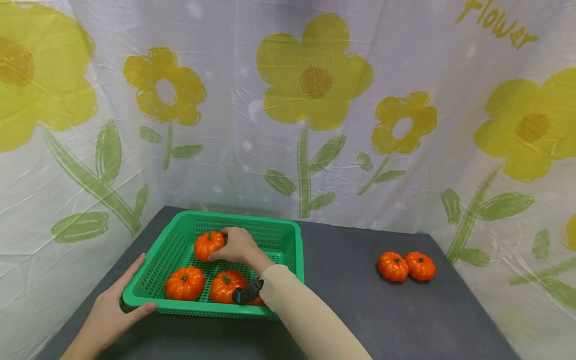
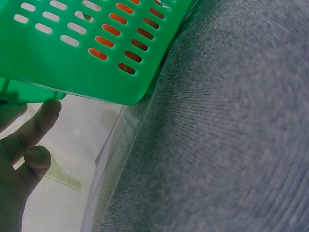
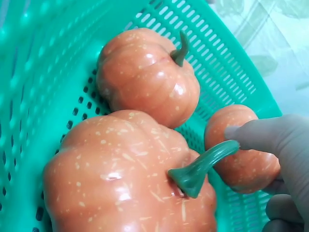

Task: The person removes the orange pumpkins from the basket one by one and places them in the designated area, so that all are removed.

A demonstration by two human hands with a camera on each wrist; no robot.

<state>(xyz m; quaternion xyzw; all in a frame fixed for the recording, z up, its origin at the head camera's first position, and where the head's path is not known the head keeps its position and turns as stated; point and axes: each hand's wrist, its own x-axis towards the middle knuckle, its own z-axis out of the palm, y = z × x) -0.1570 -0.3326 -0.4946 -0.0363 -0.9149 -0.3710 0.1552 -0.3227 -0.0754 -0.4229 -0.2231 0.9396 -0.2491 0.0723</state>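
Note:
A green plastic basket [image 1: 288, 230] with slotted walls stands on the dark table. My right hand [image 1: 238, 245] pinches a small orange pumpkin [image 1: 209, 246] over the back left of the basket, thumb and fingers at its side; the right wrist view shows this pumpkin [image 3: 241, 164] too. Nearer the front wall are another pumpkin [image 1: 185, 283] on the left and one with a curved green stem [image 1: 227, 285]. A further orange piece is mostly hidden under my right wrist. My left hand [image 1: 105, 315] spans the basket's front left corner, its fingers fairly straight against the rim.
Two more pumpkins, a left one [image 1: 393, 266] and a right one [image 1: 420, 266], sit side by side on the table's right part [image 1: 351, 300]. Behind and beside the table hangs a pale curtain [image 1: 234, 165] printed with yellow flowers.

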